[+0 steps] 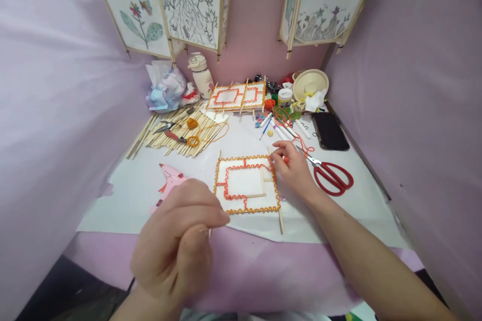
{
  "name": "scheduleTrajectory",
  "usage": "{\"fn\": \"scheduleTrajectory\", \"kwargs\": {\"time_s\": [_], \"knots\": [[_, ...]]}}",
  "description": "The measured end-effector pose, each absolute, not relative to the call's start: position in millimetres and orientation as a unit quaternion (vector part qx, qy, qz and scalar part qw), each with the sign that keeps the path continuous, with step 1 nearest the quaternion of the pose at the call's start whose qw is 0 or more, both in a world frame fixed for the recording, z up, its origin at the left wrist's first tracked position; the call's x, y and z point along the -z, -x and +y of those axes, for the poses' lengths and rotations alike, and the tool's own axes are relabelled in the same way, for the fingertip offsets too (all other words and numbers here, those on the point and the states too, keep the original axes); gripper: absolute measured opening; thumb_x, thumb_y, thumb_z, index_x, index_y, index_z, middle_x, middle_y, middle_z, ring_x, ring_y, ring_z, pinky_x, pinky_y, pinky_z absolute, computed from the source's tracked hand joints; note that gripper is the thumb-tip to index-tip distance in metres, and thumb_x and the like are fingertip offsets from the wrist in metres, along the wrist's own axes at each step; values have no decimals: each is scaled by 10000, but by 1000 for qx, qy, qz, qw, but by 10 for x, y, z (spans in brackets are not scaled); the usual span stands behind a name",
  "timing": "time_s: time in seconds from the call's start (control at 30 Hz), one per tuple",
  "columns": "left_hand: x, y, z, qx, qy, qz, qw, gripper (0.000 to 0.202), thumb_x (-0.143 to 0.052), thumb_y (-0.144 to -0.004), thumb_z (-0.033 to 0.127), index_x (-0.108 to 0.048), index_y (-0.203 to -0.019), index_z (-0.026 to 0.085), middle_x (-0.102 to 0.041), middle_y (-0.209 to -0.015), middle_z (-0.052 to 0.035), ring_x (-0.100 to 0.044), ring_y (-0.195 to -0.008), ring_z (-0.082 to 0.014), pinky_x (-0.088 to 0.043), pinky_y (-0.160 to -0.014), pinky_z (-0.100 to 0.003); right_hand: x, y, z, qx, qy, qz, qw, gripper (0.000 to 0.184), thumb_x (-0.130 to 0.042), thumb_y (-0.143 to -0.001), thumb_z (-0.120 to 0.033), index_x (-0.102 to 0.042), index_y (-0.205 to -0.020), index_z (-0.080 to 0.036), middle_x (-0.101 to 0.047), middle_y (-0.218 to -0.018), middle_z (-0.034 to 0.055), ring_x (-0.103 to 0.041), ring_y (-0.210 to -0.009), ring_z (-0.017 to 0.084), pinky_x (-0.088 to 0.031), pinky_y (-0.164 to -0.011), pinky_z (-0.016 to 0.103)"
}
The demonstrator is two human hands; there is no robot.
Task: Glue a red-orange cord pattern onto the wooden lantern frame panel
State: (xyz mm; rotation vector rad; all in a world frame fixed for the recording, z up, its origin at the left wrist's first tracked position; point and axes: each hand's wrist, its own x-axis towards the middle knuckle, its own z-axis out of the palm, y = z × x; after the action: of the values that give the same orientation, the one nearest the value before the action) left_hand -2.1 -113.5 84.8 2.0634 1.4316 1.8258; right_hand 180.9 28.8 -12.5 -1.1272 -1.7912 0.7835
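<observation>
A rectangular stick frame (279, 195) lies on the white-covered table, its outer sticks wound with mustard yarn. Its inner sticks are partly wrapped in red-orange yarn (226, 180); the inner right and lower right sticks are bare. At the frame's upper right corner, my right hand (293, 168) is closed on a small bunch of the red-orange yarn, and a strand runs from it to the frame. Large in the foreground, my left hand (181, 241) is closed, thumb against fingers, over the lower left corner. What it holds, if anything, is hidden.
Red-handled scissors (333, 178) and a black phone (330, 131) lie right. A pink glue gun (171, 180) is left, before pruning shears (171, 133) on a pile of sticks (176, 148). Behind stand a second yarn-wrapped frame (241, 106) and a bottle (201, 77). Picture lanterns (192, 7) hang above.
</observation>
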Motion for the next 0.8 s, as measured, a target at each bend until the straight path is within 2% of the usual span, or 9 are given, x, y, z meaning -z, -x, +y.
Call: {"fn": "scheduleTrajectory", "kwargs": {"time_s": [0.07,0.13,0.23,0.3,0.4,0.47,0.53,0.67,0.8], "knots": [[-738,83,-1107,-535,-690,486,-7,183,-497,-935,245,-643,-832,208,-630,-791,-49,-608,-795,-189,-498,-747,-351,177,-1809,319,-306,452,-719,430,205,-455,-896,-236,-536,-1084,-219,-706,-833,26,-647,-828,203,-431,-856,375],[-550,197,-998,-458,-684,567,-28,100,-547,-904,228,-638,-939,204,-644,-951,-63,-606,-935,-203,-486,-861,-370,215,-1813,351,-297,458,-720,429,220,-441,-895,-229,-542,-1090,-216,-715,-848,34,-649,-827,205,-434,-855,379],[-278,495,-921,-383,-611,688,-80,232,-557,-889,314,-625,-1074,191,-597,-1168,-112,-534,-1155,-264,-403,-1033,-453,235,-1828,395,-278,476,-717,427,245,-466,-868,-222,-566,-1092,-211,-734,-869,42,-658,-846,214,-437,-861,390],[-158,744,-1000,-309,-546,772,-106,354,-565,-867,395,-620,-1139,176,-571,-1218,-147,-490,-1210,-325,-366,-1055,-527,238,-1843,418,-272,481,-717,424,257,-493,-850,-217,-592,-1086,-208,-745,-883,42,-668,-866,220,-441,-862,393],[-43,1082,-1219,-175,-456,870,-71,577,-553,-842,510,-554,-1294,152,-517,-1312,-202,-461,-1219,-424,-397,-966,-625,257,-1862,442,-272,484,-719,418,241,-520,-836,-207,-649,-1039,-214,-756,-909,40,-681,-894,223,-450,-870,390],[25,1243,-1334,-109,-444,889,-35,686,-538,-828,556,-499,-1361,125,-504,-1334,-227,-464,-1209,-450,-427,-917,-619,283,-1869,452,-262,485,-724,415,199,-539,-830,-206,-691,-958,-222,-759,-930,38,-682,-903,224,-456,-869,379],[97,1355,-1383,-77,-460,885,-18,717,-511,-832,569,-486,-1371,97,-528,-1308,-233,-486,-1190,-436,-438,-917,-579,308,-1870,462,-250,483,-731,413,172,-551,-830,-212,-714,-881,-227,-759,-930,34,-677,-892,223,-462,-846,364],[200,1484,-1309,-83,-520,850,-30,711,-461,-849,540,-501,-1339,28,-597,-1196,-232,-541,-1119,-378,-424,-963,-491,334,-1864,481,-241,485,-733,410,176,-537,-833,-202,-712,-818,-221,-746,-875,33,-658,-846,215,-457,-792,344],[180,1542,-1164,-91,-552,828,-43,638,-426,-851,518,-583,-1225,26,-624,-1107,-237,-546,-1089,-374,-419,-957,-482,348,-1857,493,-240,484,-734,411,177,-525,-834,-200,-699,-804,-208,-732,-863,43,-639,-844,211,-442,-790,341]]}}
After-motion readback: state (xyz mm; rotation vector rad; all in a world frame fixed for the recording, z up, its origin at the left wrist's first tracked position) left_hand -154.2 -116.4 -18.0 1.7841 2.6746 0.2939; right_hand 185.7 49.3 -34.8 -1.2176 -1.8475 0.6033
